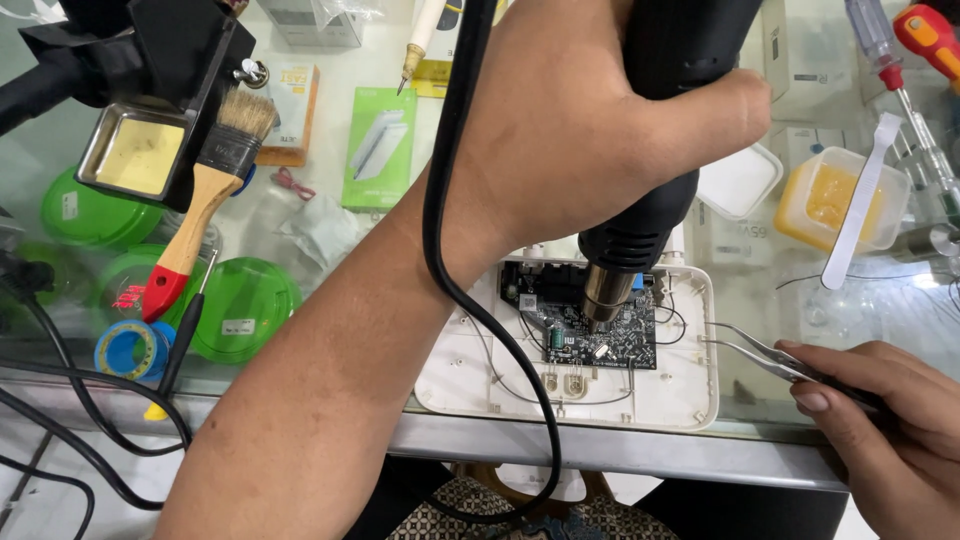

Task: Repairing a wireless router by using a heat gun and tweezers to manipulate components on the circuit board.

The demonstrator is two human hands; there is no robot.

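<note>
In the frame centre the left hand [600, 120] grips a black hot air gun [640, 200] over the circuit board [590, 320]. At lower right, the right hand [890, 420] pinches metal tweezers [760, 350], perhaps just beside the white case [680, 390].

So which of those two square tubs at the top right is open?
The yellow tub, with yellowish paste showing inside and a white spatula lying across it. The white tub to its left has its lid on.

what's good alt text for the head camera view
The left hand aims a black hot air gun nozzle-down over a dark circuit board in an opened white casing, while the right hand holds metal tweezers beside it on a cluttered glass workbench.
</note>
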